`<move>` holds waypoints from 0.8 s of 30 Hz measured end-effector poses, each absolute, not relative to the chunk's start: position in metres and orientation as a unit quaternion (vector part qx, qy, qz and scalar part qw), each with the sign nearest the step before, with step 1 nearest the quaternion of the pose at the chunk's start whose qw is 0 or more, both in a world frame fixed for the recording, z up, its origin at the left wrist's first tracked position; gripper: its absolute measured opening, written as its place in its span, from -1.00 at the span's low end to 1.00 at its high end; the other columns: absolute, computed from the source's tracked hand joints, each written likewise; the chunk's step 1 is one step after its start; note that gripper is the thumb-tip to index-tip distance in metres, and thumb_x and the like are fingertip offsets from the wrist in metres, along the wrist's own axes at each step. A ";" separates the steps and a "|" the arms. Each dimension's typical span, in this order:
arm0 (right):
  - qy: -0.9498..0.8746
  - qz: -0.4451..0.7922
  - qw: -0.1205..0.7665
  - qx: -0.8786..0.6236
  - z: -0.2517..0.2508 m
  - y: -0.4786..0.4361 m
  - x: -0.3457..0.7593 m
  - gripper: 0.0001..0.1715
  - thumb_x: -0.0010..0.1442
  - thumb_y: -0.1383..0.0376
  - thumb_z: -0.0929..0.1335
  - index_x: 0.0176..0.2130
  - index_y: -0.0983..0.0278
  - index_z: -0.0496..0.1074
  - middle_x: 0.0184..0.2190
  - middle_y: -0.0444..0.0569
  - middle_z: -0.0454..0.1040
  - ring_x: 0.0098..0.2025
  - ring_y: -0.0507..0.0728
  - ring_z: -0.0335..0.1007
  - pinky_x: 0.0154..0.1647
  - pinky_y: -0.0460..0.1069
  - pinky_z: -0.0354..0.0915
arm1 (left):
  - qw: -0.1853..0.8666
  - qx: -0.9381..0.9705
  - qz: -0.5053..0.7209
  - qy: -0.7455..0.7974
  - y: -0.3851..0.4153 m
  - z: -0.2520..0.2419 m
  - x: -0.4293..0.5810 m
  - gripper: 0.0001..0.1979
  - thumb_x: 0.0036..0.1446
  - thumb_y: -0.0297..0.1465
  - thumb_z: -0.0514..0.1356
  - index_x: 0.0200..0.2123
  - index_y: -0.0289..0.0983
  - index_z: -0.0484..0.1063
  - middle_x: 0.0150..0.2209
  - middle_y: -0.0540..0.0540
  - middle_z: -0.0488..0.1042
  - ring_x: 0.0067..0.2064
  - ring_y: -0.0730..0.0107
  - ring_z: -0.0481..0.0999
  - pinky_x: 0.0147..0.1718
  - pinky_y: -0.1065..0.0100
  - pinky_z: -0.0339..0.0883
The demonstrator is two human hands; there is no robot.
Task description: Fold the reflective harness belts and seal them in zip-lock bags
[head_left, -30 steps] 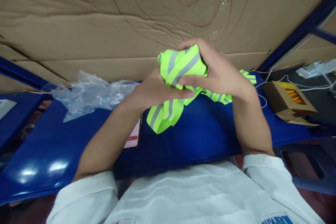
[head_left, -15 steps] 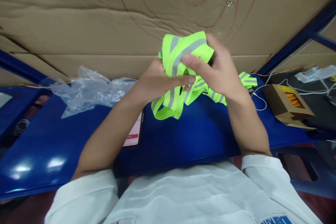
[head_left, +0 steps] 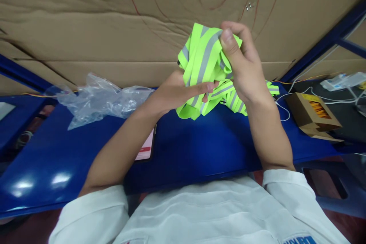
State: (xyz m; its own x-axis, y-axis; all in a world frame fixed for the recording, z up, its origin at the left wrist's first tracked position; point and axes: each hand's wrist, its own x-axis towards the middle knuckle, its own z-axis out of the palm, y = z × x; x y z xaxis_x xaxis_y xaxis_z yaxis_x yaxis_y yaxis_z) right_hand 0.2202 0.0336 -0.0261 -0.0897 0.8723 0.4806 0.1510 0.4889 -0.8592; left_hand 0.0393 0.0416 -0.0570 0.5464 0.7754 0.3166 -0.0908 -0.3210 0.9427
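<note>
A bundle of neon-yellow reflective strap [head_left: 204, 55] with grey stripes is held up above the table, its bands looped over one another. My left hand [head_left: 184, 89] is wrapped round the lower part of the bundle, thumb across the front. At the upper right, my right hand [head_left: 243, 57] pinches the strap between thumb and fingers. Some fingers of both hands are hidden behind the bands. More of the same yellow strap [head_left: 236, 101] lies on the blue table [head_left: 200, 148] behind and below my hands; whether it joins the held bundle I cannot tell.
Crumpled clear plastic bags [head_left: 100, 101] lie at the left back. A phone [head_left: 145, 148] with a lit screen is partly under my left forearm. On the right are an open cardboard box [head_left: 311, 114] with orange contents and white cables [head_left: 283, 112]. A cardboard wall [head_left: 114, 38] stands behind.
My right hand has moved up and slightly right, with its thumb now at the bundle's upper right corner. The bundle has risen and shifted right, and its hanging loop is shorter.
</note>
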 end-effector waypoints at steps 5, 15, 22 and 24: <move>-0.636 0.318 0.600 -0.366 -0.032 0.041 0.217 -0.47 0.24 -0.28 0.37 -0.08 0.04 0.42 -0.26 -0.13 0.52 -0.20 0.14 0.51 -0.34 -0.01 0.43 | 0.522 0.708 0.412 0.238 0.039 -0.054 0.043 -0.67 0.09 -0.20 0.45 -0.16 -0.29 0.60 -0.29 -0.10 0.63 -0.39 0.38 0.56 -0.37 0.38 0.49; -0.683 0.229 0.600 -0.348 -0.032 0.041 0.219 -0.68 0.39 -0.10 0.32 -0.10 0.03 0.43 0.01 -0.14 0.51 0.14 0.16 0.43 0.26 0.08 0.35 | 0.464 0.696 0.488 0.250 0.036 -0.056 0.045 -0.65 0.03 -0.20 0.50 -0.31 -0.31 0.51 -0.47 -0.03 0.55 -0.46 0.38 0.56 -0.43 0.36 0.45; -0.748 0.123 0.589 -0.280 -0.020 0.023 0.222 -0.57 0.40 0.04 0.35 0.15 0.15 0.32 0.24 -0.03 0.35 0.29 0.13 0.31 0.27 0.01 0.34 | 0.495 0.682 0.496 0.209 0.038 -0.058 0.045 -0.70 0.00 -0.28 0.53 -0.35 -0.26 0.50 -0.49 0.02 0.53 -0.48 0.44 0.52 -0.48 0.39 0.45; -0.748 0.063 0.606 -0.263 -0.018 0.017 0.221 -0.66 0.42 0.11 0.34 0.08 0.22 0.36 0.12 0.01 0.40 0.19 0.13 0.38 0.19 0.02 0.39 | 0.509 0.681 0.486 0.201 0.035 -0.056 0.045 -0.74 0.04 -0.32 0.51 -0.36 -0.26 0.50 -0.49 0.02 0.53 -0.49 0.44 0.51 -0.49 0.39 0.44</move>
State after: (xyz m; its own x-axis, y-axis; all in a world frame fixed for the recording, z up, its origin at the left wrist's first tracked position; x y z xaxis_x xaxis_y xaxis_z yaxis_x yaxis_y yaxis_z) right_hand 0.2211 0.0170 -0.0175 -0.1264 0.4697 0.8737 0.3164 0.8539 -0.4133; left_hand 0.0450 0.0351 -0.0562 0.4463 0.7688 0.4580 -0.2209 -0.4013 0.8889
